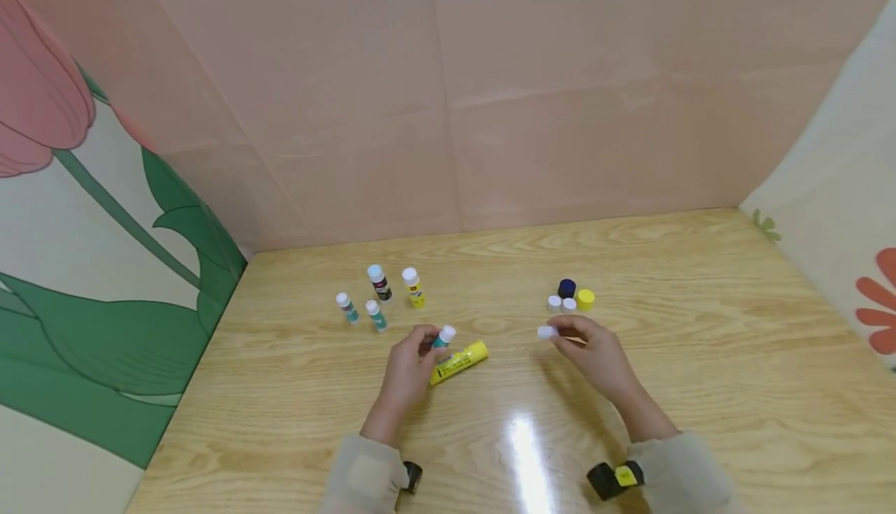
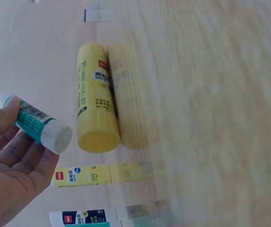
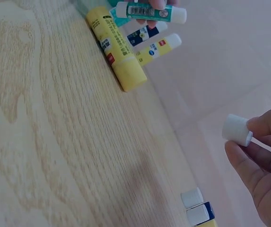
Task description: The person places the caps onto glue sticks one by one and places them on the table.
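My left hand point(image 1: 409, 366) holds a teal glue stick point(image 2: 33, 120) with white ends, tilted above the table. Between thumb and fingertips, my right hand point(image 1: 595, 354) pinches a small white cap point(image 3: 237, 129). A large yellow glue stick point(image 1: 460, 362) lies on its side just right of the left hand. Beyond the right fingers sit two white caps point(image 1: 569, 305), a dark blue cap point(image 1: 567, 288) and a yellow cap point(image 1: 586, 299), grouped closely.
At the back left stand two small teal glue sticks point(image 1: 376, 316), a dark-labelled glue stick point(image 1: 380, 284) and a slim yellow glue stick point(image 1: 413, 288), all with white tops. A pink wall sheet point(image 1: 448, 110) rises behind the wooden table point(image 1: 700, 327).
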`<act>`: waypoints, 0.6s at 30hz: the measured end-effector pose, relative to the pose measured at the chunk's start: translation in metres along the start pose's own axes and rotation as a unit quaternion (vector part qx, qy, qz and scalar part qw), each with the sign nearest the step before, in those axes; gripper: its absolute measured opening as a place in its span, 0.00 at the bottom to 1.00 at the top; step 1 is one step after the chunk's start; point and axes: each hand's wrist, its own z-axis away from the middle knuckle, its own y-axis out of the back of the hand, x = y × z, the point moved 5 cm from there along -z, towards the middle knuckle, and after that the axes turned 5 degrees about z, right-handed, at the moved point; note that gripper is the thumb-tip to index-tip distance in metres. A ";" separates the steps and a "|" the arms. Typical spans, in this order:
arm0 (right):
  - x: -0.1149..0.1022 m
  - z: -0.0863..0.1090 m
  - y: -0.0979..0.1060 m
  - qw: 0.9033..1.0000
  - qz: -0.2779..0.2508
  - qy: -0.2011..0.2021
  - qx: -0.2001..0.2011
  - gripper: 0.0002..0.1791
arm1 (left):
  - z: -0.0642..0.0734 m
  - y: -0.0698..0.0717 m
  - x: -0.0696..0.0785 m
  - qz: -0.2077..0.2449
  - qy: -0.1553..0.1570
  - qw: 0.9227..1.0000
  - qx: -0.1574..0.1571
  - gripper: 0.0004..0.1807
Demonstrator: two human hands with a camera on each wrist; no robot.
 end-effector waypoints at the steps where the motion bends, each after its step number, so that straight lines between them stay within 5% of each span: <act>1: 0.000 0.000 -0.001 1.000 -0.003 -0.001 -0.002 0.11 | 0.000 -0.001 0.000 0.000 0.000 1.000 -0.002 0.13; 18: -0.005 -0.002 -0.008 1.000 -0.007 0.001 -0.015 0.11 | 0.005 -0.013 0.006 -0.017 -0.023 0.999 -0.022 0.12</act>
